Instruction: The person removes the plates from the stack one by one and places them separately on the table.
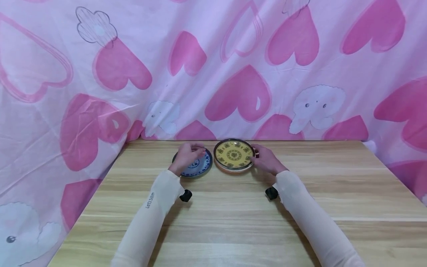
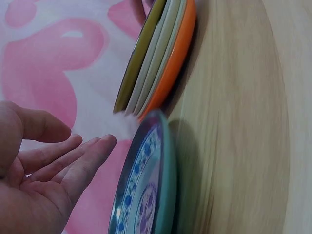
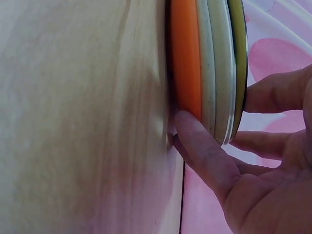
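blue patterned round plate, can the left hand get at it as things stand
Likely yes: the left hand hovers over the blue patterned round plate with nothing visible between them, and the yellow-topped stack of round plates stands to one side.

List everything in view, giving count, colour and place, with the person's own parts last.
Blue plate: one, blue with floral pattern, on the table left of the stack
Yellow plate: one, yellow with dark pattern, top of the stack
Pale plates: at least two, cream or whitish, mid-stack
Orange plate: one, orange, bottom of the stack
Table: one, light wood, beneath the plates
Cloth: pink with hearts, behind the table
Wrist devices: two, black, one per wrist
Sleeves: two, pale, on the arms
Left hand: one, bare, over the blue plate
Right hand: one, bare, holding the stack's right edge
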`<state>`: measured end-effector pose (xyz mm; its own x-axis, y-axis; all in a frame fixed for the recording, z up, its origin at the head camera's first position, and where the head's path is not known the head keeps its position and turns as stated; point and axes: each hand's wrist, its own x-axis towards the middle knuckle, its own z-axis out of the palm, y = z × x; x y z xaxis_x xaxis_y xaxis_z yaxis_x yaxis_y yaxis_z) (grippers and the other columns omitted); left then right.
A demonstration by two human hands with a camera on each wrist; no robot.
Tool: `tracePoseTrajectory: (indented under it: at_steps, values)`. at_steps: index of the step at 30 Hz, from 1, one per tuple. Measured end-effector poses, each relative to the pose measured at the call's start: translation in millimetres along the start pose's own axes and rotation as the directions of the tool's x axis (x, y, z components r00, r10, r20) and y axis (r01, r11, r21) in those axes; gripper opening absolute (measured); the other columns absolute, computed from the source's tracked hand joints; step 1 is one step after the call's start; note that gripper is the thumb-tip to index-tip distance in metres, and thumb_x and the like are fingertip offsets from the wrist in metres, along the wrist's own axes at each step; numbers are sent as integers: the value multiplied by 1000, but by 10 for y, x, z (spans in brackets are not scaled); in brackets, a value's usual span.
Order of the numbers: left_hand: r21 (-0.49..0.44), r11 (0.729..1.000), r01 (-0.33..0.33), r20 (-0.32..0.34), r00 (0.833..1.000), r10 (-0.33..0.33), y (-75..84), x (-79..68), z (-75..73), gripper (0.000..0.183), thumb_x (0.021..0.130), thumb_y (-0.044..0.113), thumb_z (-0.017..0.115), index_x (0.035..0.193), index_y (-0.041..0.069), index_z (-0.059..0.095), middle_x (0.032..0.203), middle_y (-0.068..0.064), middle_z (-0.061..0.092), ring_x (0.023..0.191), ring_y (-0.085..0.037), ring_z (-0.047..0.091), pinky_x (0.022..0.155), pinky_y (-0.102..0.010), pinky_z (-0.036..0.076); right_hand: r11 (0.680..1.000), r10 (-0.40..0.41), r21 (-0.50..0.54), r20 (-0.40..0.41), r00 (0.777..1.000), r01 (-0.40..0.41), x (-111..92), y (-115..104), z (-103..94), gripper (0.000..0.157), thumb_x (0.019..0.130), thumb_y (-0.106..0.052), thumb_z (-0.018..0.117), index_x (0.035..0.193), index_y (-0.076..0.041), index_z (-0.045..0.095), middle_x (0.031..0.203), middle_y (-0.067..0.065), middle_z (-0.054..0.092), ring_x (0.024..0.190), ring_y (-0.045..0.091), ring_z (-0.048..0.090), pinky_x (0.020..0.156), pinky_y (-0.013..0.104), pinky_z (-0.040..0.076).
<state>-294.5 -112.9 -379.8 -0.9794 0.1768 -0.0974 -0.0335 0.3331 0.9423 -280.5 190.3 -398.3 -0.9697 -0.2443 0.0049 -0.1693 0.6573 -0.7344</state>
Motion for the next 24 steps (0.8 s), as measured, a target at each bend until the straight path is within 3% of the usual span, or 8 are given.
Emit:
tracePoseTrajectory:
  at_steps: [11, 17, 24]
  values:
    - [183, 981, -61, 33, 998, 56, 19, 87, 221, 29, 97, 13, 63, 124, 2, 66, 111, -15, 73, 100, -25, 71, 95, -35, 58, 1000, 13, -9, -2, 1000, -13, 25, 3, -4, 63, 94, -10, 57, 150, 6, 34, 137, 31, 55, 124, 42, 57, 108, 52, 49]
    - [214, 974, -71, 14, 997, 69, 53, 58, 291, 31, 93, 11, 66, 123, 5, 68, 115, -13, 73, 107, -24, 68, 97, -38, 56, 1000, 17, -15, -8, 1000, -18, 1, 9, -9, 65, 93, -11, 58, 151, 5, 34, 142, 32, 52, 128, 45, 55, 112, 55, 45]
    - [251, 964, -84, 18, 996, 82, 46, 83, 306, 28, 92, 12, 69, 119, 7, 69, 113, -12, 73, 108, -24, 67, 94, -36, 58, 1000, 11, -6, -9, 1000, -11, 8, 14, 3, 64, 92, -12, 60, 150, 6, 37, 136, 31, 57, 123, 42, 57, 108, 52, 49]
